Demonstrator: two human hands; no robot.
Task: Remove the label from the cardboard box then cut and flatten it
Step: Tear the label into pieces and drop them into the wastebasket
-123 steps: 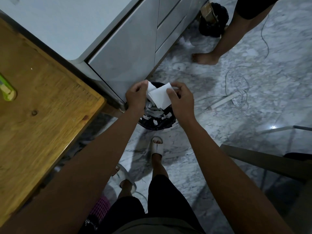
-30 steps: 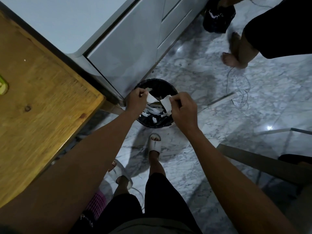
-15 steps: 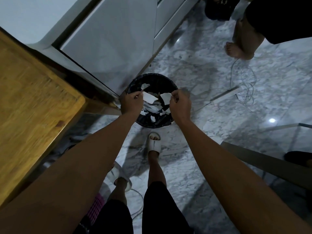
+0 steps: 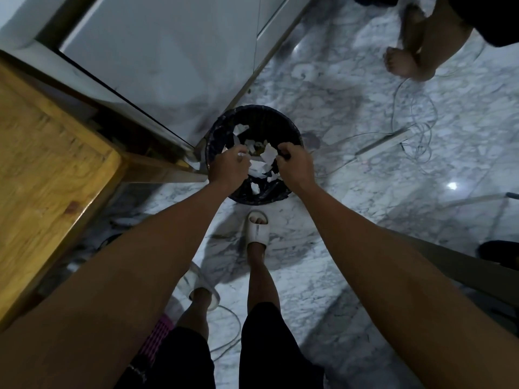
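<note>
Since four seconds ago the large white label sheet has become scraps, and both hands have dropped lower over the black bin (image 4: 292, 136) at frame centre. The left hand (image 4: 229, 167) is curled on a small white shred; the right hand (image 4: 295, 164) pinches a label piece (image 4: 268, 156), which hangs with its long axis roughly vertical in the frame, pointing down into the bin. Whether it has already been let go is hard to tell. Releasing well inside the rim should keep scraps off the marble floor (image 4: 365, 88). No cardboard box is in view.

Home: marble floor (image 4: 351, 248), white cabinets (image 4: 168, 51)
</note>
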